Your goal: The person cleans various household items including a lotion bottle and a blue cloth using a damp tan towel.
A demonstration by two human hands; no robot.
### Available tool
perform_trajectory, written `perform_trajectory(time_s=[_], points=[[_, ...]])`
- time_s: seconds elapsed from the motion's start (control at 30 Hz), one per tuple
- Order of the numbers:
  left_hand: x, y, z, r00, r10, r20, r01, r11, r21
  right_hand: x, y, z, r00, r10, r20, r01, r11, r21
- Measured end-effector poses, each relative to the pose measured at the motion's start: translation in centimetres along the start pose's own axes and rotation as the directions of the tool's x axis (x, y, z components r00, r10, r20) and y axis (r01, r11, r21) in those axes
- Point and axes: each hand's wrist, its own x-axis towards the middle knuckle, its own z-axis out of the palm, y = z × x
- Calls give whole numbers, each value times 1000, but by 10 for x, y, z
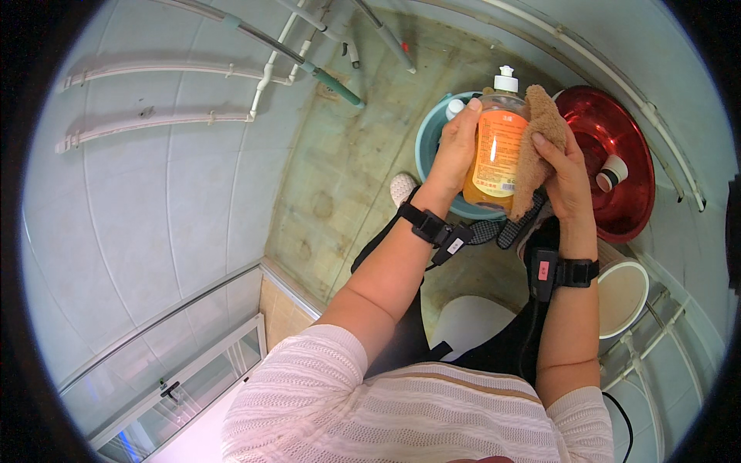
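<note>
A clear plastic pump-neck bottle of amber liquid (499,153), with a white cap and an orange label bearing writing, is held up in front of me. My left hand (459,147) grips its left side, thumb near the shoulder. A brown terry cloth (535,151) lies against the bottle's right side, held there by my right hand (564,173), thumb on the cloth. Below the bottle stands a light-blue basin (427,130), largely hidden by the bottle and my left hand. A white-capped container (455,109) shows inside it.
To the right, a red metallic basin (631,173) contains a small white cup-like container (612,172). A white-rimmed bin (625,301) stands by my right forearm. Pipes (642,110) run along the walls. Poles (336,87) reach down toward the tiled floor (324,191) at upper left.
</note>
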Motion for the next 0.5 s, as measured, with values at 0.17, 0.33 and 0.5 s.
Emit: perform_trajectory(time_s=[0.17, 0.33, 0.5], points=[[-1, 1, 1, 1000, -3, 0, 3, 1000, -1, 0, 0, 0, 1000, 3, 10, -3, 1000, 12], [0, 2, 1, 1000, -3, -7, 3, 999, 37, 0, 0, -1, 1000, -2, 28, 1, 999, 32], [0, 3, 2, 1000, -13, 2, 13, 1000, 4, 0, -2, -1, 1000, 5, 20, -6, 999, 45]])
